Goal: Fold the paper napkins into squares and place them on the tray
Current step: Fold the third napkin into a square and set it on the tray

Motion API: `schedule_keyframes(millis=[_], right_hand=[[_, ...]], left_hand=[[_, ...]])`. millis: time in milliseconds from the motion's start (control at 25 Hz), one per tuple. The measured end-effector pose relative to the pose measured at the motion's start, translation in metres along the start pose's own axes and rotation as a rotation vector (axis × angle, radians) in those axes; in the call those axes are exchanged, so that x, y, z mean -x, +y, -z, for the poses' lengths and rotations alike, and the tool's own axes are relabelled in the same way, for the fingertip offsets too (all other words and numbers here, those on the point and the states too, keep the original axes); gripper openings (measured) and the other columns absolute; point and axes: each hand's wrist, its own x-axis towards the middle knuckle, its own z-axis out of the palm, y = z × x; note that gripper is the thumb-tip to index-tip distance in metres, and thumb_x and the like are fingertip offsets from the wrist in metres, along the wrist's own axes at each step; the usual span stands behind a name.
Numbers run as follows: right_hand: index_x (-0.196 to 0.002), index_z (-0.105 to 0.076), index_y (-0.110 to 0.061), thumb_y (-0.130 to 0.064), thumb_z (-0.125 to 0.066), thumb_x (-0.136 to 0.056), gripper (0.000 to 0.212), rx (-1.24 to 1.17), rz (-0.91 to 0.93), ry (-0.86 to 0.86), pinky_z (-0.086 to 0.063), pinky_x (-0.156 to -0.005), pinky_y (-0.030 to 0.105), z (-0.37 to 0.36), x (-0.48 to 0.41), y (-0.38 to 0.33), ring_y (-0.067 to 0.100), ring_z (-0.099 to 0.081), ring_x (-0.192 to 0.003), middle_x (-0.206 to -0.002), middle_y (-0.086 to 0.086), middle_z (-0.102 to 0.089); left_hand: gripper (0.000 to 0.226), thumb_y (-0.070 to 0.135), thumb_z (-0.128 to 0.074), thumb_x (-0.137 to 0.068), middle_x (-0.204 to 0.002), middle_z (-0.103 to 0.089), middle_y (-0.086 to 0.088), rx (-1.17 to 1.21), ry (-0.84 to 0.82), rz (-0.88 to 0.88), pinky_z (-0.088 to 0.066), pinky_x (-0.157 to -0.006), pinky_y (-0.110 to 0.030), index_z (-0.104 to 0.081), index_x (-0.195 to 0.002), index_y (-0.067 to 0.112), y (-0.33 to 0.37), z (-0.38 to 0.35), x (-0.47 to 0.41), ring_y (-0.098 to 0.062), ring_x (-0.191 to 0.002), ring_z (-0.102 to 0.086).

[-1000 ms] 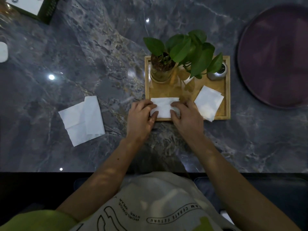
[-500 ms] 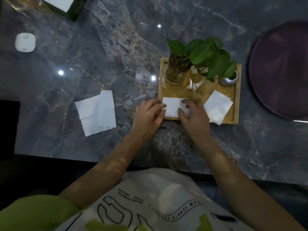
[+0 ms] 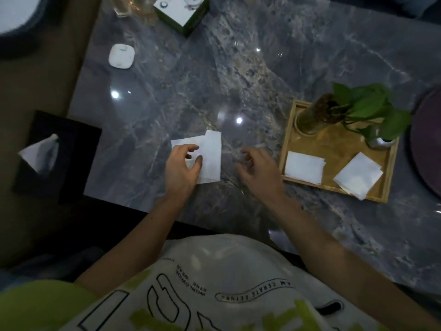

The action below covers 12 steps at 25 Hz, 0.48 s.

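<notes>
A half-folded white napkin (image 3: 211, 156) lies on the grey marble table. My left hand (image 3: 182, 168) rests on its left part, fingers spread over the paper. My right hand (image 3: 259, 169) hovers just right of the napkin, fingers curled and apart, holding nothing. To the right stands the wooden tray (image 3: 334, 187). Two folded napkins lie in it: one square (image 3: 304, 167) at the tray's near left, another (image 3: 358, 179) turned at an angle at the near right.
On the tray's far side stand a glass vase with a green plant (image 3: 365, 108) and a small metal pot (image 3: 380, 142). A black tissue box (image 3: 55, 156) sits left of the table. A white puck (image 3: 121, 56), a green box (image 3: 185, 13) and a dark round plate (image 3: 427, 144) lie around.
Both hands have left the folded napkin on the tray and moved left to the loose napkin on the table. My left hand now lies on it. The view has swung left.
</notes>
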Motion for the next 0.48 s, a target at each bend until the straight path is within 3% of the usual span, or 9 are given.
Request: schedule_keyframes(millis=[240, 480], right_hand=[[-0.120, -0.057, -0.021, -0.043, -0.065, -0.089, 0.039, 0.015, -0.100, -0.085, -0.054, -0.087, 0.036, -0.041, -0.024, -0.047, 0.017, -0.060, -0.100, -0.118, 0.001, -0.060], [-0.122, -0.055, -0.019, -0.041, -0.065, -0.087, 0.043, 0.167, -0.217, -0.123, -0.051, -0.090, 0.041, -0.068, -0.027, -0.059, 0.025, -0.055, -0.109, -0.124, 0.007, -0.053]], left_hand=[[0.028, 0.028, -0.068, -0.087, -0.114, -0.059, -0.004, -0.015, -0.047, 0.125, -0.054, -0.086, -0.038, -0.062, -0.113, 0.017, -0.039, 0.033, -0.027, -0.018, -0.097, -0.060], [0.030, 0.028, -0.071, -0.086, -0.109, -0.060, -0.003, 0.003, -0.136, 0.097, -0.055, -0.080, -0.030, -0.062, -0.111, 0.014, -0.048, 0.045, -0.045, -0.013, -0.092, -0.060]])
